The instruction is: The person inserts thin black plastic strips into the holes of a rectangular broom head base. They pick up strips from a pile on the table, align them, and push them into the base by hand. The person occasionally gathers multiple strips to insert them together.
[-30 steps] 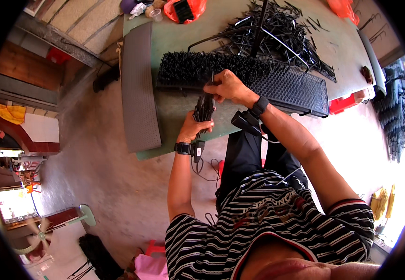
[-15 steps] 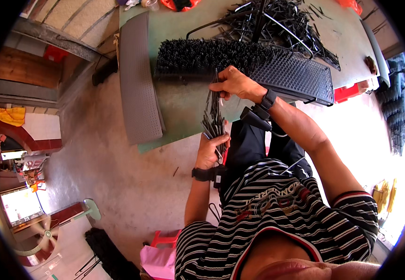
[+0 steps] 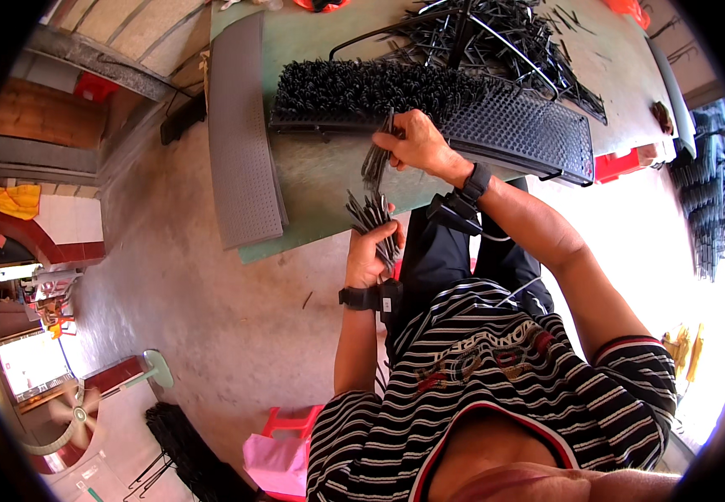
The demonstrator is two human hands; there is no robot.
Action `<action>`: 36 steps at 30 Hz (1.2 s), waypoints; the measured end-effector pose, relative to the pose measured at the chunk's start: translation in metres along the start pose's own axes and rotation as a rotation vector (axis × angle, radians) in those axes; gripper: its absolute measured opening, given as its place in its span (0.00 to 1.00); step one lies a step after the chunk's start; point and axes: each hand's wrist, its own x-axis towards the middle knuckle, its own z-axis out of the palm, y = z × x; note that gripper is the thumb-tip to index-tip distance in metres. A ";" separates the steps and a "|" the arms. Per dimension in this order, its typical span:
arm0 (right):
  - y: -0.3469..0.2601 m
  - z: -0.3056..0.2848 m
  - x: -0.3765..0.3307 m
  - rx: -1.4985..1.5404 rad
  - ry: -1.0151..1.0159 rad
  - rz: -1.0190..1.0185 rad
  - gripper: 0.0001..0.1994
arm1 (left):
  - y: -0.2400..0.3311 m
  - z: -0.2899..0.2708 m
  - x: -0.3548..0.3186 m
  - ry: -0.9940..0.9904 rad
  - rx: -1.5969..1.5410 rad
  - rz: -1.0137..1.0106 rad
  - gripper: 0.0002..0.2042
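My left hand [image 3: 367, 258] is closed round a bundle of thin dark strips [image 3: 371, 216], whose ends fan out above the fingers, just off the table's near edge. Above it, my right hand [image 3: 421, 144] pinches a smaller bunch of similar strips [image 3: 375, 166], which hangs down at the front of a long black perforated panel [image 3: 523, 132]. Many black strips [image 3: 362, 88] stand densely in the panel's left and middle part. Bare holes show at its right end. Exactly how the fingertips grip the strips is hard to make out.
On the green table [image 3: 321, 188], curved grey perforated sheets [image 3: 245, 142] lie at the left. Behind the panel, loose black strips [image 3: 513, 42] are heaped under a black metal frame [image 3: 509, 50]. A pink-covered red stool [image 3: 275, 460] stands at lower left, near a fan [image 3: 78, 414].
My right hand has drawn its bunch up and away from the left hand's bundle, so a gap now shows between them. The whole view has shifted slightly.
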 end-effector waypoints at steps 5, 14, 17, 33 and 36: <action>0.005 0.001 -0.009 0.079 0.168 -0.082 0.08 | -0.002 -0.022 0.015 0.033 -0.207 -0.146 0.18; 0.085 0.021 -0.061 -0.385 -0.122 -0.887 0.19 | 0.002 -0.005 0.033 0.033 -0.297 -0.155 0.19; 0.078 0.015 -0.064 -0.500 -0.195 -1.007 0.23 | 0.011 0.009 0.030 0.062 -0.248 -0.196 0.14; 0.015 0.043 -0.033 0.069 -0.126 -0.342 0.49 | 0.024 0.038 0.060 0.462 0.630 0.945 0.20; 0.031 0.051 -0.028 0.089 -0.112 -0.270 0.48 | -0.001 0.012 0.076 0.333 0.556 0.961 0.25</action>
